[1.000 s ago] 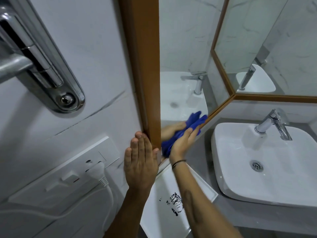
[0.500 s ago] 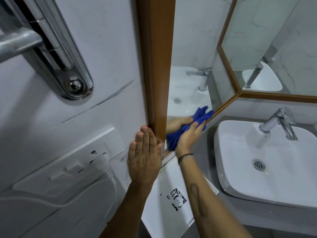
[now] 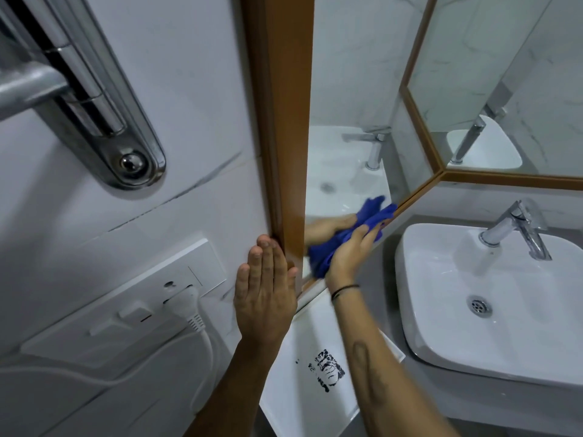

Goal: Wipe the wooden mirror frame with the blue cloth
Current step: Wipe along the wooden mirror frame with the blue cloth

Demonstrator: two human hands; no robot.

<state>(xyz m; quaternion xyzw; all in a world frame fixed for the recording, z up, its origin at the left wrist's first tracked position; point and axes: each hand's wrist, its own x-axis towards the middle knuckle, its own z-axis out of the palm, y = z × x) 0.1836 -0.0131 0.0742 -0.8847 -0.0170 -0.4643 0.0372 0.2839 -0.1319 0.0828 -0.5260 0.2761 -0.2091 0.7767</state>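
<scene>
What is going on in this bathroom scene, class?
A person is cleaning a wooden mirror frame. The right hand presses a bunched blue cloth against the frame's lower edge, near its bottom left corner. The left hand lies flat and open on the white tiled wall, fingers touching the frame's outer side. A white ceramic sink with a chrome tap sits to the right, untouched.

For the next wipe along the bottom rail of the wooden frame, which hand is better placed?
The right hand. It already presses the blue cloth at the frame's lower rail. The left hand lies flat and empty against the wall beside the upright rail.
</scene>
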